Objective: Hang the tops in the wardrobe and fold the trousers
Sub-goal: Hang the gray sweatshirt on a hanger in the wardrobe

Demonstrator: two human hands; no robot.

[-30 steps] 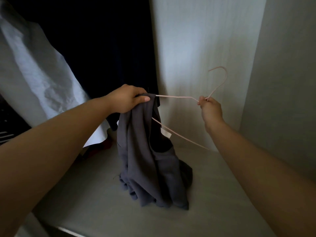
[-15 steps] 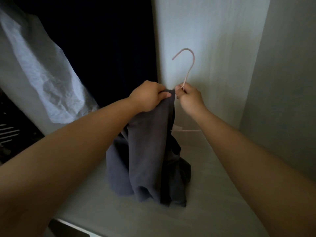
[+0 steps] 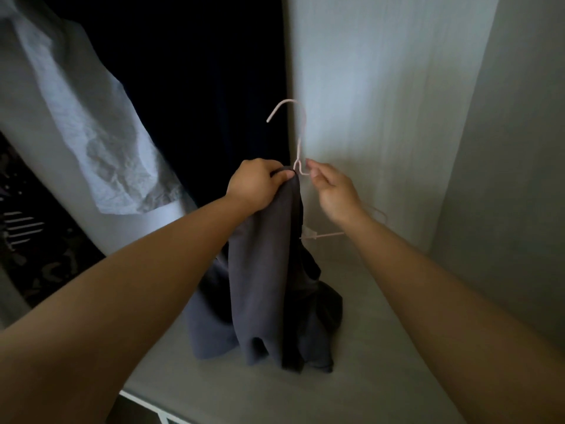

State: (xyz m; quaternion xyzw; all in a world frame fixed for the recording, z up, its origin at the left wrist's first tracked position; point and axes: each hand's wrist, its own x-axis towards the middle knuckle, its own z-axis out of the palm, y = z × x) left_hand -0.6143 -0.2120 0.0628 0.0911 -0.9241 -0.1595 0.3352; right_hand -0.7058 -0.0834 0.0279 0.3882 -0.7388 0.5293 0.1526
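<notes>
Grey top (image 3: pixel 263 270), gripped at its upper edge by the curled left hand (image 3: pixel 255 185); the right hand (image 3: pixel 331 191) pinches the pink wire hanger (image 3: pixel 299 148) below its upright hook. The hem pools on the wardrobe shelf (image 3: pixel 382 347), set back from the front edge. The shelf runs rightward to the side panel (image 3: pixel 504 179); a white garment (image 3: pixel 91 133) hangs left.

Both arms reach forward, left hand (image 3: pixel 255 183) clenched, right hand (image 3: pixel 333 191) pinching (fingertips together) just beside it.
</notes>
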